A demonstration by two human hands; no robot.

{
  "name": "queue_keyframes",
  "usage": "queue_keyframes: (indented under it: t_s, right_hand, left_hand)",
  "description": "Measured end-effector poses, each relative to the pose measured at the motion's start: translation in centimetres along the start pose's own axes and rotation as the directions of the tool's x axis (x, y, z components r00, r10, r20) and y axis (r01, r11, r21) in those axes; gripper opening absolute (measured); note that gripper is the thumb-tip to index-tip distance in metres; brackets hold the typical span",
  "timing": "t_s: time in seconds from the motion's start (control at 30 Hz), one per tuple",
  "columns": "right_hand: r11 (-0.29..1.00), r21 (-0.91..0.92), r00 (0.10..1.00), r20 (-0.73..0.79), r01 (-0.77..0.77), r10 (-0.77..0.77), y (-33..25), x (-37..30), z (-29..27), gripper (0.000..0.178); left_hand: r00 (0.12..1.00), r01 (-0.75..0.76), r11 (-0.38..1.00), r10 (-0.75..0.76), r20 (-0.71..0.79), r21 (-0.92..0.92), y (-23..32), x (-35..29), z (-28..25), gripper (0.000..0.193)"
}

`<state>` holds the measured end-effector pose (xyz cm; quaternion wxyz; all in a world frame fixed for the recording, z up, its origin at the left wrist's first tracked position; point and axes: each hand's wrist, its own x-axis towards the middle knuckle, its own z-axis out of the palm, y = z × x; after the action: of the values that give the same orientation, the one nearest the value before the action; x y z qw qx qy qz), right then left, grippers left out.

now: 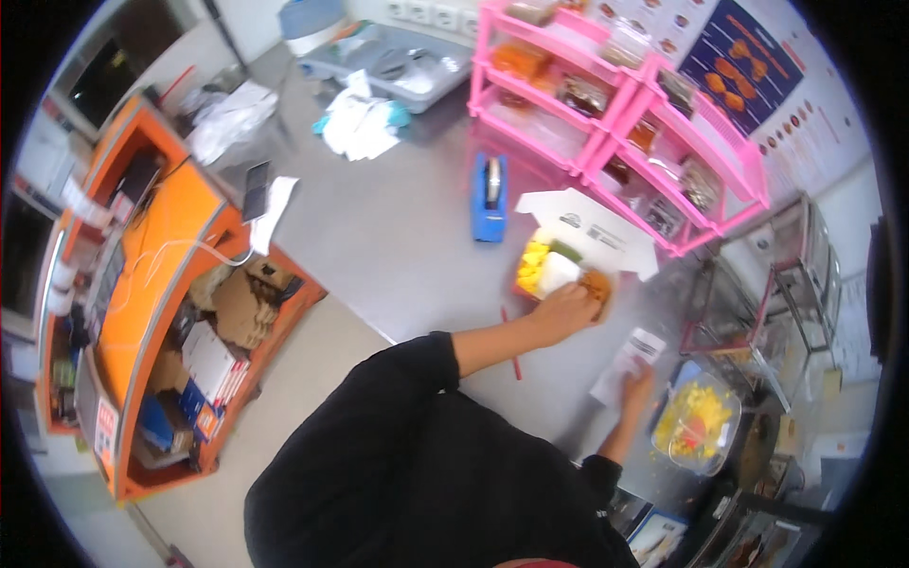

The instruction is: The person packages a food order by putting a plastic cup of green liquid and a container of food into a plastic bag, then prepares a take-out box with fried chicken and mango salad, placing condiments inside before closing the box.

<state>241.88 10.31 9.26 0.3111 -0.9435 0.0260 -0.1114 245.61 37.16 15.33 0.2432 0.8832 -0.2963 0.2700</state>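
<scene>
An open takeaway food box (606,227), its white printed lid folded back, stands on the steel table. In it are yellow cubes (532,267), a white piece or cup (559,273), something green and some orange-brown food (597,284). My left hand (566,314) reaches over the near side of the box, fingers curled down at the orange-brown food; what they pinch is hidden. To the right, my right hand (638,386) holds a white printed paper slip (629,363) low over the table. A thin red stick-like item (512,346) lies under my left forearm.
A blue tape dispenser (490,199) stands behind the box. Pink tiered racks (606,142) with bagged goods line the back. At right are a clear tub of yellow food (699,421) and a metal-framed case (757,303); at left, an orange counter (161,246) with a phone (257,189).
</scene>
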Motion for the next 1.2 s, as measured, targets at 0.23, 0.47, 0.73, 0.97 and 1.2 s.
queue_keyframes:
  t_s: [0.23,0.47,0.73,0.97,1.2]
  right_hand:
    - [0.99,0.004,0.987,0.07,-0.144,0.143,-9.8,0.5,3.3,0.025]
    - [0.852,-0.137,0.81,-0.263,0.506,-0.523,-29.7,11.5,-0.7,0.019]
    - [0.61,-0.71,0.792,-0.121,0.352,-0.598,-35.2,34.6,14.1,0.018]
    - [0.554,-0.796,0.872,-0.071,0.243,-0.484,-36.7,35.9,14.1,0.023]
    - [0.426,-0.625,0.633,0.145,0.654,-0.76,-36.3,35.9,13.5,0.024]
  left_hand:
    - [0.999,-0.02,0.995,0.024,0.038,-0.093,-0.5,-0.7,-0.8,0.024]
    - [0.919,0.353,0.923,-0.312,0.242,-0.151,-9.8,-10.9,-13.3,0.048]
    - [0.816,0.572,0.82,-0.57,0.093,0.011,-16.9,-20.3,-22.5,0.05]
    - [0.778,0.628,0.778,-0.628,0.013,0.001,-19.7,-21.8,-25.6,0.049]
    - [0.833,0.553,0.833,-0.553,-0.001,-0.004,-20.2,-19.8,-25.3,0.046]
